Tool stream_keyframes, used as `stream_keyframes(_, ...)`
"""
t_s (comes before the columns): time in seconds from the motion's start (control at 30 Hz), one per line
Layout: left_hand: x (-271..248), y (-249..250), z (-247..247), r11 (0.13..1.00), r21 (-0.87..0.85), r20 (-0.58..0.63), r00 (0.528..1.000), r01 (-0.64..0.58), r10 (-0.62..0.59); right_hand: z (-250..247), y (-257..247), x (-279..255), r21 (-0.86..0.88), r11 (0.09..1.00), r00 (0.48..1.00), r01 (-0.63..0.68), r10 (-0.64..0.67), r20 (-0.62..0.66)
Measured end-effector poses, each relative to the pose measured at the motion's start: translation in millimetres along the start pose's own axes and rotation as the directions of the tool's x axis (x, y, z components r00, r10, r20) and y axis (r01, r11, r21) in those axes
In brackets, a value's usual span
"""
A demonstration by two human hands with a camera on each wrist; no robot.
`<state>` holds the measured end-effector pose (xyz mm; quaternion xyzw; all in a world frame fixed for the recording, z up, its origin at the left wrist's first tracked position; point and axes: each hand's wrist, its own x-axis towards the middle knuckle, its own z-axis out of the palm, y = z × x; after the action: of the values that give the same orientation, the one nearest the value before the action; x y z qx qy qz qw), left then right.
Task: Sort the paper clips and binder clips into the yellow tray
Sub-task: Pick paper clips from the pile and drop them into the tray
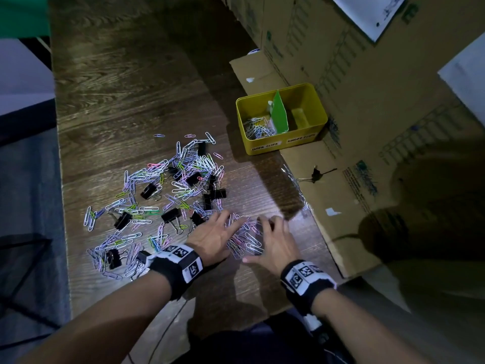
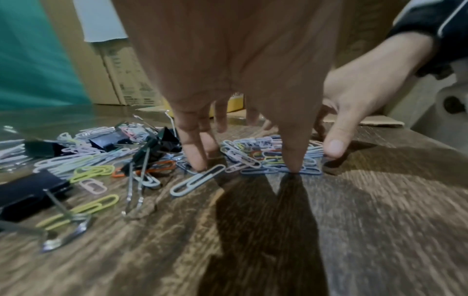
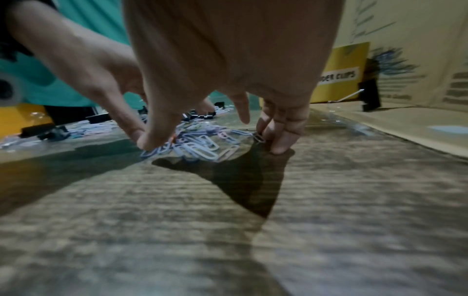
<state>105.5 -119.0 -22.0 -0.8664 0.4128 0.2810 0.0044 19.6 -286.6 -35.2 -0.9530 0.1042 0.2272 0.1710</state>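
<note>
**Both hands cupped around a small heap of paper clips**

Low in the head view, just right of centre, the left hand (image 1: 215,235) and the right hand (image 1: 273,241) stand on either side of a gathered heap of paper clips (image 1: 246,240) on the wooden table (image 1: 131,95). The left wrist view shows the left hand's fingertips (image 2: 198,162) pointing down onto the table at the heap's edge, fingers straight and spread, gripping nothing. The right wrist view shows the right hand's fingers (image 3: 281,140) also standing on their tips against the far side of the heap, with its thumb (image 3: 152,140) pressing down on clips at the near side; the fingers bend somewhat inward toward the heap, yet no clip is lifted or pinched that I can make out.

To the left of the hands and above them in the head view, the scattered paper clips (image 1: 183,166) cover the middle of the table in white, lilac, pink and green, mixed with black binder clips (image 1: 172,215).

The yellow tray (image 1: 282,145) sits right of centre in the upper half of the head view, on a cardboard flap (image 1: 252,72) at the foot of stacked cardboard boxes (image 1: 367,101). A green divider (image 1: 279,115) splits it in two. The left compartment, labelled for paper clips, holds a cluster of clips (image 1: 258,128); the right one shows bare yellow floor. One binder clip (image 1: 315,174) lies on the cardboard below the tray.
</note>
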Motion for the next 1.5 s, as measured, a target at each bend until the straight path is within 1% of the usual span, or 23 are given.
stream_keyframes(0.1, 7.5, 1.5, 7.2, 1.000, -0.011, 0.017, 1.000, 0.023, -0.023, 7.5, -14.6, 3.4, 0.034, 0.997, 0.998, 0.066, -0.066, -0.013)
stream_keyframes(0.2, 10.3, 0.3, 16.6, 0.999, -0.051, 0.025, 1.000, 0.018, -0.017, 7.5, -22.5, 7.1, 0.069, 0.992, 0.994, 0.107, -0.107, 0.004)
stream_keyframes(0.33, 9.2, -4.2, 23.1, 0.990, -0.136, -0.052, 0.998, -0.037, 0.030, 6.0, -20.4, 14.4, 0.048, 0.985, 0.987, 0.163, -0.163, 0.006)
stream_keyframes(0.43, 7.4, -6.6, 23.2, 0.983, -0.168, -0.116, 0.992, -0.073, 0.054, 4.1, -16.2, 15.6, 0.015, 0.979, 0.977, 0.202, -0.203, 0.065)
stream_keyframes(0.5, 6.0, -9.4, 24.4, 0.974, -0.212, -0.147, 0.988, -0.080, 0.049, 2.5, -13.0, 15.2, 0.027, 0.981, 0.976, 0.194, -0.196, 0.096)
stream_keyframes(0.67, 3.9, -15.6, 24.2, 0.940, -0.338, -0.236, 0.971, -0.054, -0.029, -7.2, -6.1, 15.3, 0.126, 0.981, 0.979, 0.146, -0.162, 0.122)
stream_keyframes(0.7, 3.2, -16.5, 23.2, 0.934, -0.354, -0.244, 0.969, -0.050, -0.041, -8.6, -4.1, 15.6, 0.161, 0.978, 0.982, 0.131, -0.150, 0.115)
stream_keyframes(0.8, 1.2, -22.1, 18.3, 0.914, -0.405, -0.219, 0.974, -0.030, -0.065, -15.2, -0.1, 15.9, 0.295, 0.952, 0.993, 0.076, -0.098, 0.059)
stream_keyframes(0.9, -1.0, -28.4, 10.6, 0.882, -0.471, -0.213, 0.970, 0.006, -0.121, -24.9, 5.6, 17.6, 0.467, 0.884, 1.000, -0.002, -0.013, 0.028)
stream_keyframes(0.97, -0.9, -29.8, 1.2, 0.833, -0.549, -0.196, 0.960, 0.063, -0.201, -30.9, 10.8, 21.4, 0.559, 0.829, 0.999, -0.034, 0.033, 0.012)
stream_keyframes(1.0, -0.7, -29.1, -5.8, 0.779, -0.619, -0.159, 0.956, 0.099, -0.248, -33.3, 13.6, 24.1, 0.592, 0.805, 0.999, -0.043, 0.051, 0.002)
stream_keyframes(1.03, -0.1, -28.3, -12.9, 0.698, -0.703, -0.103, 0.953, 0.134, -0.286, -36.5, 16.2, 26.9, 0.622, 0.782, 0.998, -0.036, 0.062, -0.021)
stream_keyframes(1.07, 0.8, -27.4, -21.7, 0.596, -0.789, -0.051, 0.952, 0.146, -0.301, -40.2, 18.8, 30.6, 0.657, 0.753, 0.996, -0.036, 0.082, -0.039)
stream_keyframes(1.1, 1.6, -27.2, -32.4, 0.494, -0.859, -0.018, 0.956, 0.135, -0.293, -45.5, 21.5, 33.6, 0.703, 0.710, 0.993, -0.036, 0.102, -0.053)
stream_keyframes(1.13, 3.2, -28.2, -44.5, 0.422, -0.901, -0.017, 0.962, 0.103, -0.272, -51.5, 23.6, 37.1, 0.751, 0.659, 0.990, -0.036, 0.126, -0.062)
stream_keyframes(1.17, 5.6, -30.1, -58.1, 0.383, -0.922, -0.037, 0.969, 0.061, -0.243, -58.6, 25.8, 40.1, 0.788, 0.615, 0.987, -0.027, 0.144, -0.079)
stream_keyframes(1.2, 9.3, -31.9, -72.3, 0.362, -0.932, -0.064, 0.974, 0.019, -0.216, -67.5, 27.1, 42.7, 0.810, 0.586, 0.983, -0.012, 0.155, -0.098)
stream_keyframes(1.27, 21.6, -35.2, -101.8, 0.325, -0.945, -0.105, 0.974, -0.035, -0.201, -87.6, 28.1, 45.7, 0.847, 0.532, 0.978, 0.019, 0.165, -0.126)
stream_keyframes(1.3, 30.2, -36.8, -117.0, 0.310, -0.949, -0.128, 0.970, -0.059, -0.207, -98.8, 27.9, 46.8, 0.871, 0.489, 0.974, 0.044, 0.172, -0.146)
stream_keyframes(1.33, 39.6, -37.5, -131.9, 0.314, -0.945, -0.162, 0.964, -0.090, -0.213, -109.4, 27.5, 49.0, 0.891, 0.448, 0.969, 0.075, 0.178, -0.172)
stream_keyframes(1.43, 74.4, -38.3, -173.6, 0.377, -0.914, -0.253, 0.939, -0.153, -0.233, -140.6, 23.7, 57.7, 0.912, 0.372, 0.955, 0.173, 0.162, -0.247)
stream_keyframes(1.47, 87.6, -38.1, -184.4, 0.416, -0.897, -0.271, 0.930, -0.151, -0.247, -149.3, 21.7, 61.9, 0.920, 0.337, 0.950, 0.202, 0.162, -0.268)
stream_keyframes(1.5, 103.1, -38.3, -193.0, 0.494, -0.860, -0.289, 0.919, -0.127, -0.268, -158.0, 21.6, 67.5, 0.923, 0.312, 0.943, 0.225, 0.168, -0.286)
